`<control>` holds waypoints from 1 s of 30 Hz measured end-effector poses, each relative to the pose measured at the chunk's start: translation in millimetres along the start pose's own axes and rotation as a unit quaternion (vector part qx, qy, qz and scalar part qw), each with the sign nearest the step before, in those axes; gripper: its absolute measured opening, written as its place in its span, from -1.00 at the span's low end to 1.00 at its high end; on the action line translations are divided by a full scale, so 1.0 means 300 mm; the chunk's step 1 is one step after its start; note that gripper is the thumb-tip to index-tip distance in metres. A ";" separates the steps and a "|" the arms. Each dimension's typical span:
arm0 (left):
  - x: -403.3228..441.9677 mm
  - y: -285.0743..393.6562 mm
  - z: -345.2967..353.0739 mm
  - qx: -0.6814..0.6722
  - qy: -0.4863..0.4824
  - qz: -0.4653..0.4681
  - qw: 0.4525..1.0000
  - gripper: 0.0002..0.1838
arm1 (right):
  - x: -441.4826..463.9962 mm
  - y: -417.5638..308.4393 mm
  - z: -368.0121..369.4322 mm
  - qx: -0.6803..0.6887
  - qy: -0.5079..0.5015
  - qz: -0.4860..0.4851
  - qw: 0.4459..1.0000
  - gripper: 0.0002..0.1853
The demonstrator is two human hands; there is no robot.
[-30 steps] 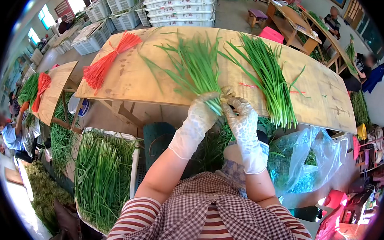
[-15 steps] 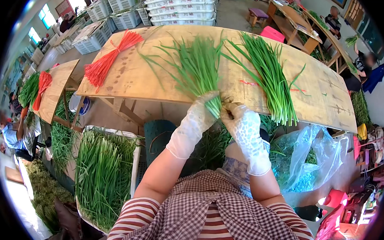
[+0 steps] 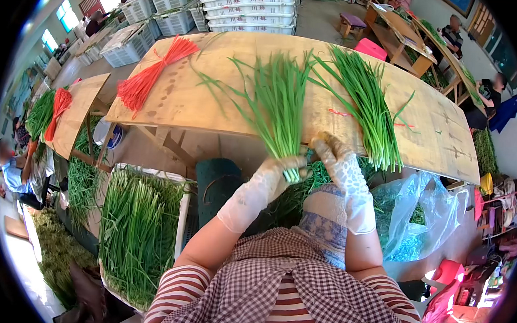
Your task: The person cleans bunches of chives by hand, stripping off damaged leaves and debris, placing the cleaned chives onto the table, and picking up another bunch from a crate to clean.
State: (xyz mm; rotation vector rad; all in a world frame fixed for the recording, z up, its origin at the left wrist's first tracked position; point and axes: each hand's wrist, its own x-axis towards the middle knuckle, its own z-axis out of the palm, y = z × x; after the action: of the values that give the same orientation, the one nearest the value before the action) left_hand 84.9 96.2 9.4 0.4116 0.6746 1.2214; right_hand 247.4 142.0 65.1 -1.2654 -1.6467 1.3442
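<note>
A bunch of garlic chives (image 3: 281,105) is gripped near its pale cut ends by my gloved left hand (image 3: 279,173), at the table's near edge. The leaves fan out over the wooden table (image 3: 215,102), slightly blurred. Just right of those cut ends is my gloved right hand (image 3: 334,156), its fingers stretched out and apart from the bunch. I see nothing held in it. A second bunch of chives (image 3: 370,103) lies on the table to the right, beside a short red tie (image 3: 340,113). On the table's left lies a bundle of red ties (image 3: 157,73), cinched in the middle.
Below the table at left stands a white crate (image 3: 183,222) filled with chives. A clear plastic bag (image 3: 424,209) hangs low on the right. White crates (image 3: 248,11) are stacked behind the table. Other people sit at tables on both sides.
My left hand has drawn the bunch down towards me, so its cut ends sit lower. The right hand has moved slightly right, away from the bunch, and its fingers have straightened.
</note>
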 end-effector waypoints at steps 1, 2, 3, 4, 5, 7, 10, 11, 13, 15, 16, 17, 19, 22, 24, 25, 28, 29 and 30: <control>-0.032 -0.018 -0.005 0.052 0.005 0.004 0.999 -0.67 | -0.008 0.019 0.017 0.007 -0.046 0.006 0.999 -0.28; -0.047 -0.047 -0.015 0.078 -0.023 0.014 0.997 -0.69 | -0.011 0.054 0.042 0.013 -0.092 0.012 0.996 -0.28; -0.067 -0.073 0.000 0.161 -0.007 0.009 0.987 -0.70 | -0.016 0.086 0.067 0.019 -0.137 0.019 0.990 -0.27; -0.080 -0.093 0.020 0.289 0.034 0.026 0.956 -0.71 | -0.025 0.110 0.092 -0.090 -0.118 0.003 0.989 -0.27; -0.101 -0.104 0.038 0.412 0.075 0.040 0.907 -0.71 | -0.039 0.130 0.117 -0.119 -0.107 0.011 0.987 -0.30; -0.116 -0.110 -0.006 0.395 0.009 -0.005 0.918 -0.56 | -0.057 0.126 0.131 -0.013 -0.123 0.027 0.992 -0.39; -0.159 -0.113 -0.027 0.315 -0.076 -0.024 0.946 -0.52 | -0.078 0.098 0.111 0.302 -0.111 0.170 0.931 -0.61; -0.171 -0.106 -0.032 0.286 -0.054 -0.037 0.956 -0.54 | -0.050 0.143 0.090 0.294 -0.122 0.131 0.939 -0.63; -0.195 -0.094 -0.037 0.226 -0.008 -0.062 0.972 -0.57 | -0.071 0.120 0.068 0.309 -0.123 0.112 0.936 -0.66; -0.202 -0.086 -0.048 0.260 0.006 -0.044 0.965 -0.51 | -0.095 0.101 0.064 0.289 -0.092 0.129 0.944 -0.65; -0.208 -0.076 -0.051 0.249 -0.001 -0.046 0.967 -0.51 | -0.107 0.095 0.062 0.278 -0.078 0.139 0.947 -0.64; -0.212 -0.065 -0.054 0.238 -0.008 -0.047 0.970 -0.51 | -0.112 0.107 0.061 0.238 -0.081 0.155 0.955 -0.63; -0.205 -0.057 -0.079 0.259 0.032 -0.006 0.965 -0.52 | -0.121 0.133 0.065 0.158 -0.085 0.184 0.966 -0.61; -0.210 -0.048 -0.169 0.229 0.113 0.079 0.964 -0.56 | -0.257 0.189 0.075 -0.455 -0.221 -0.021 0.863 -0.47; -0.195 -0.011 -0.299 0.271 0.195 0.125 0.934 -0.61 | -0.335 0.168 0.002 -0.428 -0.444 0.006 0.787 -0.50; -0.180 0.016 -0.360 0.270 0.208 0.142 0.930 -0.66 | -0.375 0.116 -0.047 -0.432 -0.504 -0.024 0.748 -0.51; -0.218 0.111 -0.316 0.153 0.260 0.157 0.940 -0.75 | -0.360 -0.007 -0.230 -0.172 -0.448 0.055 0.876 -0.59; -0.223 0.115 -0.306 0.130 0.272 0.155 0.941 -0.77 | -0.361 -0.047 -0.284 -0.092 -0.374 0.095 0.918 -0.61; -0.223 0.096 -0.303 0.133 0.281 0.189 0.931 -0.78 | -0.364 -0.165 -0.330 -0.133 -0.306 0.152 0.930 -0.65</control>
State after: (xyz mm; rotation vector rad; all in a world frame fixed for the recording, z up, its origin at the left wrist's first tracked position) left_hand -9.3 35.8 -23.1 0.4286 1.3081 1.6428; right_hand 358.7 71.2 147.5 -1.3830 -2.1779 1.8961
